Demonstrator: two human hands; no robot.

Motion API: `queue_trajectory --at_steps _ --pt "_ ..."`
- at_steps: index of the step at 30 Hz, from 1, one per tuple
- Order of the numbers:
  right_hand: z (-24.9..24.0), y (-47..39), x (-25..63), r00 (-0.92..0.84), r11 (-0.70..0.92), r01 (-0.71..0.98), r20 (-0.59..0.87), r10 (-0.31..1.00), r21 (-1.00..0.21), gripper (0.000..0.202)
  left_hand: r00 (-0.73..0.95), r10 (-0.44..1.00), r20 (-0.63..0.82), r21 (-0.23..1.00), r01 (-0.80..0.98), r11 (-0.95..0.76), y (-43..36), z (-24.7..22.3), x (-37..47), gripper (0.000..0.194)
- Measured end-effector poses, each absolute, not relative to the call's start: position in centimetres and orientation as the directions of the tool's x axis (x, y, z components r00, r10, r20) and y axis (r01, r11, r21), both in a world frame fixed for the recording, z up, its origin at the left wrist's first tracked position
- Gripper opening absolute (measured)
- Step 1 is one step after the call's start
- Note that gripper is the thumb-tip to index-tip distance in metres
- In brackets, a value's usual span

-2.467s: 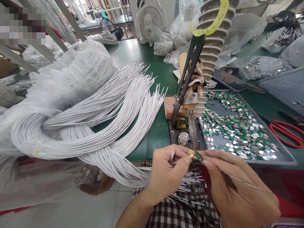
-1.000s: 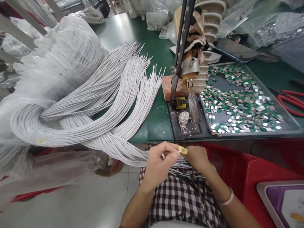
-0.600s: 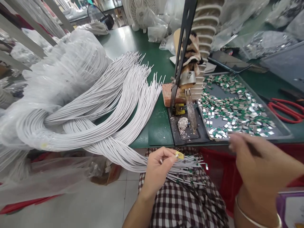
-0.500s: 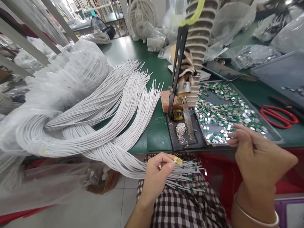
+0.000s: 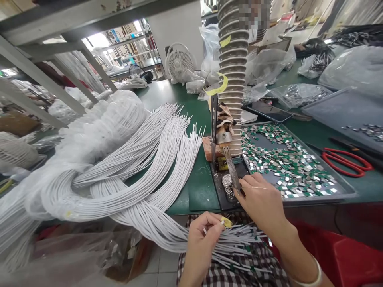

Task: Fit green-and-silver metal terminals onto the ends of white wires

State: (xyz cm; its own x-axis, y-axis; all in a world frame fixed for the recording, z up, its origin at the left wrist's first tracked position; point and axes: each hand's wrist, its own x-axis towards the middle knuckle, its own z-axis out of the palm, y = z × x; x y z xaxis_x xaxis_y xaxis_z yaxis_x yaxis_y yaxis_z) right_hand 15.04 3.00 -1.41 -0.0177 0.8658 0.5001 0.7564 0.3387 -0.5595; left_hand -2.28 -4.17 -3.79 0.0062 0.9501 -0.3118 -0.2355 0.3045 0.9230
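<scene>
Since half a second ago, the right hand (image 5: 265, 203) has swung in from the near side of the shallow clear plastic tray (image 5: 354, 194) and is now reaching beside the lower end of the grimy metal rod (image 5: 231, 169), while the camera view has tipped upward. Its fingers are curling at the rod's tip, over the edge of the black metal pan (image 5: 217, 191) with its silvery crumbs (image 5: 227, 182); whether they are gripping something is hidden. Down at the lap, the left hand (image 5: 202, 241) is pinching a thin white insulated wire (image 5: 222, 223) between thumb and forefinger, its end poking out near the yellow finger wrap (image 5: 227, 222). Just beyond, many white wires with small green boards at their ends (image 5: 249, 243) are lying over the brown-and-white checked cloth (image 5: 184, 261), so a good share already looks joined. Much seems to be remaining, though: thick sheaves of white wire (image 5: 191, 155) are fanning out across the green tabletop (image 5: 197, 199) with no boards showing on their tips, and a wide scatter of loose green-and-silver boards (image 5: 290, 159) is filling most of the tray. No board is showing at the held wire's end, so that one is apparently still awaiting its join.
</scene>
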Motion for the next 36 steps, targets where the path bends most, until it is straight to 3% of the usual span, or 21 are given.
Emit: queue_trajectory --at_steps 3,8,13,18,21,26,28,31,34,36 --pt "-1.3 1.8 14.7 0.041 0.303 0.622 0.417 0.908 -0.722 0.043 0.009 0.947 -0.32 0.923 -0.22 0.314 -4.2 -3.7 -2.2 0.027" --pt "-0.8 0.1 14.3 0.031 0.141 0.264 0.154 0.988 -0.954 0.059 -0.019 0.951 -0.31 0.928 -0.223 0.298 -4.2 -3.4 -1.9 0.029" --pt "-1.0 -0.4 14.2 -0.036 -0.046 -0.026 -0.045 0.998 -0.999 0.065 -0.014 0.952 -0.307 0.933 -0.204 0.298 -4.2 -3.4 -1.7 0.033" --pt "-1.2 -1.0 14.7 -0.019 -0.098 -0.12 -0.097 0.995 -0.988 0.063 -0.006 0.95 -0.311 0.928 -0.217 0.302 -4.1 -3.4 -1.7 0.032" --pt "-0.9 -1.5 15.0 0.11 0.006 0.018 0.008 0.994 -1.0 0.055 -0.007 0.949 -0.314 0.931 -0.198 0.307 -4.1 -3.5 -1.7 0.03" --pt "-0.2 -2.9 15.0 0.264 0.287 0.397 0.408 0.874 -0.872 0.024 0.016 0.951 -0.309 0.933 -0.192 0.306 -4.0 -4.2 -1.8 0.026" --pt "-0.3 -3.0 15.1 0.232 0.398 0.475 0.548 0.804 -0.785 0.014 0.032 0.952 -0.305 0.932 -0.197 0.306 -3.9 -4.4 -1.9 0.024" --pt "-1.3 -2.0 15.6 0.121 0.5 0.608 0.694 0.71 -0.617 0.015 0.026 0.955 -0.295 0.937 -0.188 0.294 -3.8 -4.3 -1.9 0.025" --pt "-2.5 0.2 15.6 0.04 0.466 0.776 0.771 0.635 -0.425 0.018 0.031 0.96 -0.278 0.944 -0.175 0.279 -3.7 -3.7 -1.9 0.027" --pt "-2.9 1.1 15.4 0.024 0.417 0.828 0.766 0.643 -0.375 0.021 0.044 0.962 -0.269 0.948 -0.167 0.272 -3.6 -3.3 -2.0 0.027"
